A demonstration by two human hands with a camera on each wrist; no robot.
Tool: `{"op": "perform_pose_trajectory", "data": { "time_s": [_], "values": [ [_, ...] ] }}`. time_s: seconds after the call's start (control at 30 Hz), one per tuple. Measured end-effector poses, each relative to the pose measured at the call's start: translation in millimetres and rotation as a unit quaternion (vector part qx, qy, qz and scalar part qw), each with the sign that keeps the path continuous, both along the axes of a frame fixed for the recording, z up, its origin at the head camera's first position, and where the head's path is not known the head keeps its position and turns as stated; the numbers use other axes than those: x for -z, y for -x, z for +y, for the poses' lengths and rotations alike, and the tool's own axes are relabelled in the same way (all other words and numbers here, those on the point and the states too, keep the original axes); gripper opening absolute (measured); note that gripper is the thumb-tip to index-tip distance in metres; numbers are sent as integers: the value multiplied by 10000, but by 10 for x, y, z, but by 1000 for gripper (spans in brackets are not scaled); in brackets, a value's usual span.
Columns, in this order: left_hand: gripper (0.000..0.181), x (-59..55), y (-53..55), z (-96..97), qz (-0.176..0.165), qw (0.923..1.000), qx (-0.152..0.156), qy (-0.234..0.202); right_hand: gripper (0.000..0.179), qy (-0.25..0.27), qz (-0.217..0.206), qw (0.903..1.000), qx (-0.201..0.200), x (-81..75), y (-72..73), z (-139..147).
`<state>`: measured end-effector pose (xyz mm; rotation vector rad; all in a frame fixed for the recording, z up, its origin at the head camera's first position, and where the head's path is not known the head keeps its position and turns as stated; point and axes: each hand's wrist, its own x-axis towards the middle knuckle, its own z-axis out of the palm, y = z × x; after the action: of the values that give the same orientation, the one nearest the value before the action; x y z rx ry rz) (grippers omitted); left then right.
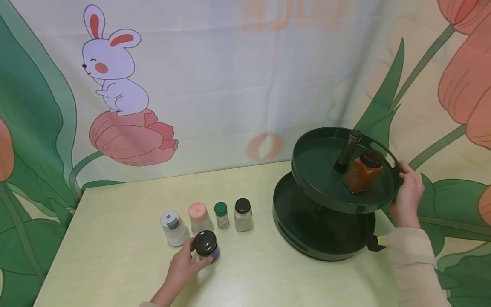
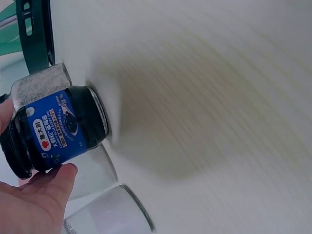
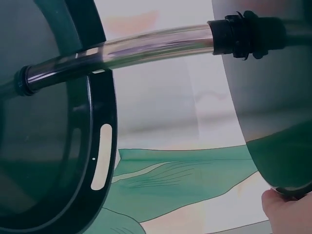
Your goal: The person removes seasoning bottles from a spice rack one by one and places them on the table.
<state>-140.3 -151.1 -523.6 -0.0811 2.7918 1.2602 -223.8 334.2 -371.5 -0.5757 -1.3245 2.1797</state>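
My left hand holds a dark blueberry jam jar with a black lid and a blue label, thumb on one side and fingers on the other. In the left wrist view the jar's base is close over the table. At the right, my right hand grips the upper tier's rim on a dark green two-tier round tray, beside a handle slot. An orange-brown spice jar with a dark lid stands on that tier next to the centre post. The lower tier shows bare green floor.
Behind the jam jar stand a clear white-topped container, a pink-topped one, a small green-capped bottle and a black-capped shaker. A printed cloth hangs behind the pale table.
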Motion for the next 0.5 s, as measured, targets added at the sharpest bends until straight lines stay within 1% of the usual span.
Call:
{"op": "perform_pose_trajectory", "data": {
  "time_s": [0.1, 0.17, 0.23, 0.37, 0.5],
  "values": [
    [71, 5, -2, -1, 85, 10000, 12, 27, 39, 675, 205, 9974, -163, -2, -12, 2],
    [70, 6, -4, -1, 120, 9999, 14, 38, 40, 768, 213, 9967, -168, -2, -23, -8],
    [70, 8, -4, 0, 131, 9999, 13, 53, 40, 755, 152, 9970, -79, -3, -32, -25],
    [70, 12, -4, 0, 65, 10000, 2, 76, 40, 434, -46, 9990, 124, 9, -60, -70],
    [70, 12, -6, -1, 5, 10000, -7, 73, 41, -230, -266, 9991, 229, 47, -112, -126]
  ]
}}
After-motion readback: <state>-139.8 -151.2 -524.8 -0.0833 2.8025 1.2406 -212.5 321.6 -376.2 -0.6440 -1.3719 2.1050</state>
